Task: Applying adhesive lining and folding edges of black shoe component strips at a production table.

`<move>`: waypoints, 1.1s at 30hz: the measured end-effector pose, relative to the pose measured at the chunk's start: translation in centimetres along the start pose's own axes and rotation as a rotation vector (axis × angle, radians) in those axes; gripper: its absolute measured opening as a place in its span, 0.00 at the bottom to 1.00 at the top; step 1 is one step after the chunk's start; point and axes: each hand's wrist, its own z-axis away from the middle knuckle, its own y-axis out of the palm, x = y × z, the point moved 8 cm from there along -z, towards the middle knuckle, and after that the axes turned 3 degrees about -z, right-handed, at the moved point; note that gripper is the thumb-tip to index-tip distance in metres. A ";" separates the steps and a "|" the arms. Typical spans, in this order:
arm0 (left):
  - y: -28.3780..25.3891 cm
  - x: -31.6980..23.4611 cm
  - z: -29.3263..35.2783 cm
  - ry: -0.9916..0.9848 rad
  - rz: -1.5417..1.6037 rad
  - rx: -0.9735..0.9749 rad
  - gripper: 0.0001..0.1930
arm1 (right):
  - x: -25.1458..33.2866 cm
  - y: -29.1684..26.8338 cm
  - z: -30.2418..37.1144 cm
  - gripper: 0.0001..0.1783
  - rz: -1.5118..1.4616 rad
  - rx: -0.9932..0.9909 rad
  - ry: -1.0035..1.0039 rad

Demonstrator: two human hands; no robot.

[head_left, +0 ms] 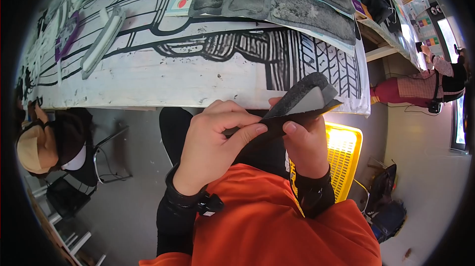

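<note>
Over my lap, just off the table's near edge, I hold a dark grey, fuzzy pad (295,93). It is tilted and bent, with a smooth, lighter grey layer (308,101) showing inside its fold. My left hand (210,137) pinches the pad's left end between thumb and fingers. My right hand (308,146) grips it from below, thumb on the near side and its other fingers mostly hidden behind the pad. Several similar flat, dark grey pads (311,16) with rounded ends lie on printed sheets at the far right of the table.
The table cover (222,85) bears bold black line drawings. At left lie a grey-edged white strip (103,43) and a purple piece (68,36). A yellow plastic basket (354,162) stands below, right of my knees. Other people are at the left (47,147) and far right (420,85).
</note>
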 end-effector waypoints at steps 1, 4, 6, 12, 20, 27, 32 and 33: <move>0.1 0.0 0.0 -0.002 0.003 0.003 0.08 | 0.1 -0.2 0.0 0.18 -0.005 0.029 -0.013; -0.1 -0.3 -0.2 0.006 -0.022 -0.025 0.06 | 0.2 -0.3 -0.1 0.19 -0.015 0.039 -0.062; -0.2 -0.8 -0.2 0.034 -0.077 -0.051 0.05 | 0.4 -0.4 0.1 0.18 -0.018 0.020 -0.095; -0.2 -0.7 -0.4 0.039 -0.105 -0.065 0.05 | 0.4 -0.5 0.3 0.14 -0.036 -0.058 -0.111; 0.1 -0.4 -0.4 0.021 -0.060 -0.058 0.05 | 0.4 -0.9 0.6 0.10 0.056 -0.096 -0.093; 0.3 -0.1 -0.4 -0.010 -0.021 -0.051 0.05 | 0.4 -1.0 0.6 0.09 0.066 -0.117 -0.110; 0.4 0.0 -0.2 -0.006 -0.038 -0.030 0.06 | 0.7 -0.8 0.7 0.09 0.085 -0.139 -0.153; 0.5 -0.1 -0.2 -0.012 -0.057 -0.008 0.07 | 0.6 -0.7 0.7 0.09 0.085 -0.139 -0.154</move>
